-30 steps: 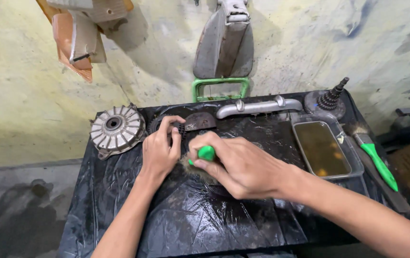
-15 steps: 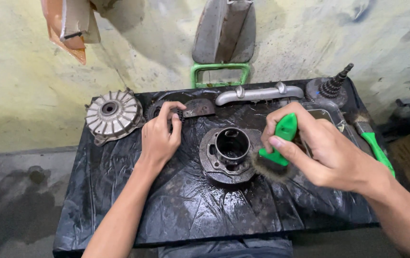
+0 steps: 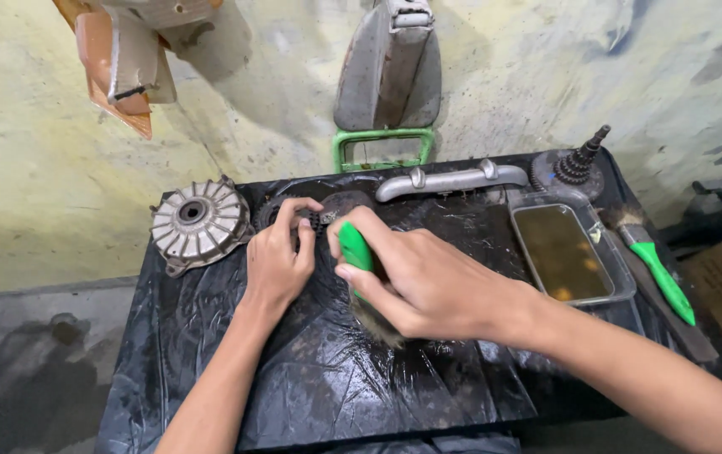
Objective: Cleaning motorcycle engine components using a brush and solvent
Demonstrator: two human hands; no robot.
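Scrubbing is the step in hand, by the look of it. At the middle of the frame the right hand point(image 3: 428, 282) is wrapped around the green handle of a brush point(image 3: 354, 252), fingers curled tight, the worn bristles pointing down and toward the lower centre, where they show just under the palm. The brush head presses onto a dark metal engine part point(image 3: 314, 220), which lies mostly hidden beneath both hands, just above the frame's centre, on the black plastic sheet point(image 3: 335, 387).

The left hand point(image 3: 281, 261), just left of the brush, is clamped over that part, fingertips hooked on its upper edge to steady it. Only a toothed, grimy rim shows between the fingers; it looks dark and oily, and how clean it is cannot be told from here.

As a judgement, the next stroke calls for the left hand to pin the part firmly while the bristles work across the surface, since the wet sheet looks slippery.

Farther out, a finned round metal cover point(image 3: 199, 223) sits at the left edge of the sheet. A grey curved metal bar point(image 3: 449, 179) lies along the top. To the right stands a tray of brownish liquid point(image 3: 564, 252), then a second green-handled brush point(image 3: 655, 269), and a geared shaft point(image 3: 575, 164) at upper right.
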